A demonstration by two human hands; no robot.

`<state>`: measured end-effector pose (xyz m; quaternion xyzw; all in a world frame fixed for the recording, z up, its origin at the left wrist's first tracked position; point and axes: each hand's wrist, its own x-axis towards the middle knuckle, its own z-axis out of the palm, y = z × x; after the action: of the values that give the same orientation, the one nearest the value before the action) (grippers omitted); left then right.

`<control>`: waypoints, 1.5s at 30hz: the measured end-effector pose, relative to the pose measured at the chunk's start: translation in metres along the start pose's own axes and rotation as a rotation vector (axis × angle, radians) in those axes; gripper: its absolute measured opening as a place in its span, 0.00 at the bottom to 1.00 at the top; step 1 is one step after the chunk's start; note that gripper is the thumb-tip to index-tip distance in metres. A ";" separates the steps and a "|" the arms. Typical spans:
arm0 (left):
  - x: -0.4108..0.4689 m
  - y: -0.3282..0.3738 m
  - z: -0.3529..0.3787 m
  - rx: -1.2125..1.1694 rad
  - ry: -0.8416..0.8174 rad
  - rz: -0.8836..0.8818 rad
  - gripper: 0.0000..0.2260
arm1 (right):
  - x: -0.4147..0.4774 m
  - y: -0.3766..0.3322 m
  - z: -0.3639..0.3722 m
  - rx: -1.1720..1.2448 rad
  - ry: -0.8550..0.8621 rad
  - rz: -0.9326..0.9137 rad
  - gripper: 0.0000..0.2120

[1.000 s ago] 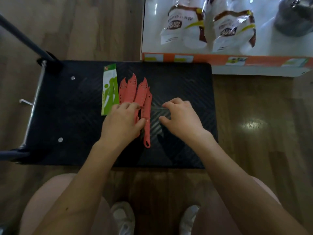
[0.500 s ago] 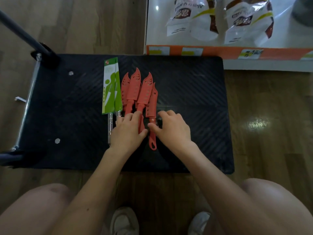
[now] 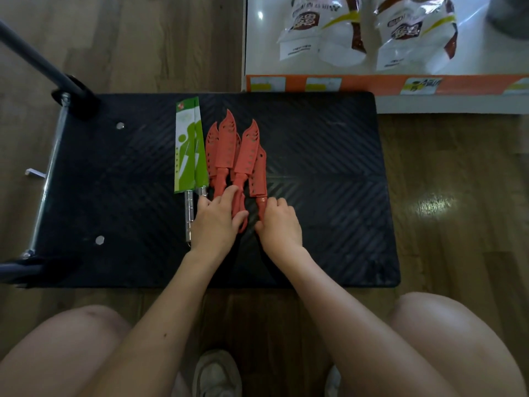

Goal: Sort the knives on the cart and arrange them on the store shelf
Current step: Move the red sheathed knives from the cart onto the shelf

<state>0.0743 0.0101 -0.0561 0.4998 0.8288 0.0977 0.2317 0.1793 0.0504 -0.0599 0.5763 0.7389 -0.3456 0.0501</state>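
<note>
Several red knives in red sheaths point(image 3: 226, 150) lie side by side on the black cart deck point(image 3: 315, 167), tips pointing away from me. To their left lie two knives in green card sleeves point(image 3: 189, 150) with steel handles. My left hand point(image 3: 213, 224) rests over the handles of the middle red knives, thumb against one handle. My right hand point(image 3: 279, 224) pinches the handle of the rightmost red knife point(image 3: 259, 173). The white store shelf point(image 3: 486, 64) stands beyond the cart at the upper right.
Two white and brown snack bags point(image 3: 323, 32) lie on the shelf, behind its orange price strip point(image 3: 372, 84). The cart's handle bar point(image 3: 31, 58) rises at the far left. Wooden floor surrounds the cart. My knees and shoes are at the bottom.
Both hands slid down from the blades to the handles. My right hand closed on the rightmost red knife's handle. The view shifted, so the cart sits lower in frame.
</note>
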 end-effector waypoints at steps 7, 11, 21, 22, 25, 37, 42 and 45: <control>0.004 0.002 0.006 -0.096 0.088 -0.037 0.20 | 0.003 0.009 -0.006 0.121 -0.062 0.132 0.21; 0.009 -0.002 0.008 -0.135 0.047 -0.126 0.12 | 0.003 0.017 -0.011 0.208 -0.109 0.201 0.17; 0.008 0.017 0.005 -0.650 -0.093 -0.349 0.04 | -0.005 0.026 -0.037 0.418 -0.126 0.223 0.04; 0.008 0.021 0.004 -0.715 -0.102 -0.367 0.04 | -0.007 0.029 -0.041 0.434 -0.111 0.228 0.04; 0.010 0.032 0.000 -0.853 -0.106 -0.383 0.05 | -0.009 0.034 -0.051 0.510 -0.072 0.242 0.04; 0.013 0.063 -0.057 -1.079 -0.037 -0.426 0.17 | -0.015 0.026 -0.126 0.741 0.085 0.205 0.08; -0.009 0.096 -0.119 -1.129 -0.044 -0.445 0.15 | -0.045 -0.008 -0.181 0.771 0.083 0.183 0.06; -0.034 0.125 -0.171 -1.140 -0.055 -0.454 0.14 | -0.080 -0.034 -0.226 0.789 0.090 0.194 0.06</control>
<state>0.1028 0.0524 0.1524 0.1106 0.7256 0.4609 0.4989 0.2492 0.1104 0.1641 0.6327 0.4932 -0.5707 -0.1751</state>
